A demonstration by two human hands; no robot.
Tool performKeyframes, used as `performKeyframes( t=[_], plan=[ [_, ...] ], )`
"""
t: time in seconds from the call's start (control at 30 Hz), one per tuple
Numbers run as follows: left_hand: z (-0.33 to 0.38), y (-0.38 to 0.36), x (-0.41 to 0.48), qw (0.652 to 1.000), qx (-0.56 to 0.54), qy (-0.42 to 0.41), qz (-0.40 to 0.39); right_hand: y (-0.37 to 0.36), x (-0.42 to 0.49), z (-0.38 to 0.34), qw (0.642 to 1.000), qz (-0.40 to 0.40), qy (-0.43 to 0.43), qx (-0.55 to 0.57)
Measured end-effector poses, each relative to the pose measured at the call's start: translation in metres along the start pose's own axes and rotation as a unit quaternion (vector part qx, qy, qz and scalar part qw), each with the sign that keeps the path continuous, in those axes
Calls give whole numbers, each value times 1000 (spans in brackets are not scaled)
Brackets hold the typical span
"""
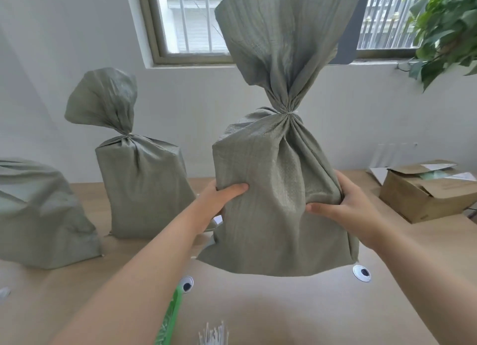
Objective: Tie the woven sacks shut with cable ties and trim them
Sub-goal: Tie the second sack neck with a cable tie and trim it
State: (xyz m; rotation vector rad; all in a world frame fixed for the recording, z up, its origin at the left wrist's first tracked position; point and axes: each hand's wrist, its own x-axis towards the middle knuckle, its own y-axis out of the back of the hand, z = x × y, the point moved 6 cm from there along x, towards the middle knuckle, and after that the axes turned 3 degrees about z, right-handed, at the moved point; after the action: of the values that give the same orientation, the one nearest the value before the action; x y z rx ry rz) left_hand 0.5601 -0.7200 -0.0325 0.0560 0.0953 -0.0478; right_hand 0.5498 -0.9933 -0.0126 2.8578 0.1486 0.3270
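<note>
A grey-green woven sack hangs in the air above the table, its neck cinched by a white cable tie. My left hand grips its left side and my right hand grips its right side. A second tied sack stands upright on the table to the left, bound at the neck by a tie. A third sack sits at the far left, its top cut off by the frame. A bundle of white cable ties lies at the near edge.
The wooden table carries two white round pieces with black centres, a green packet and an opened cardboard box at the right. A wall and window rise behind; a leafy plant hangs at the upper right.
</note>
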Motion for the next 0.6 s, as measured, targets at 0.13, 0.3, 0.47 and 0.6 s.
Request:
performKeyframes(
  t=[0.13, 0.3, 0.47, 0.6],
  plan=[
    [-20, -7, 58, 1000, 5, 14, 8, 5, 53, 42, 1000, -3, -4, -8],
    [-57, -2, 119, 999, 8, 27, 31, -6, 110, 99, 1000, -16, -14, -7],
    [-96, 8, 164, 997, 0, 36, 65, -23, 149, 149, 999, -34, -24, -10],
    [-129, 15, 188, 994, -26, 51, 93, -37, 171, 181, 998, -46, -27, -20]
  ],
)
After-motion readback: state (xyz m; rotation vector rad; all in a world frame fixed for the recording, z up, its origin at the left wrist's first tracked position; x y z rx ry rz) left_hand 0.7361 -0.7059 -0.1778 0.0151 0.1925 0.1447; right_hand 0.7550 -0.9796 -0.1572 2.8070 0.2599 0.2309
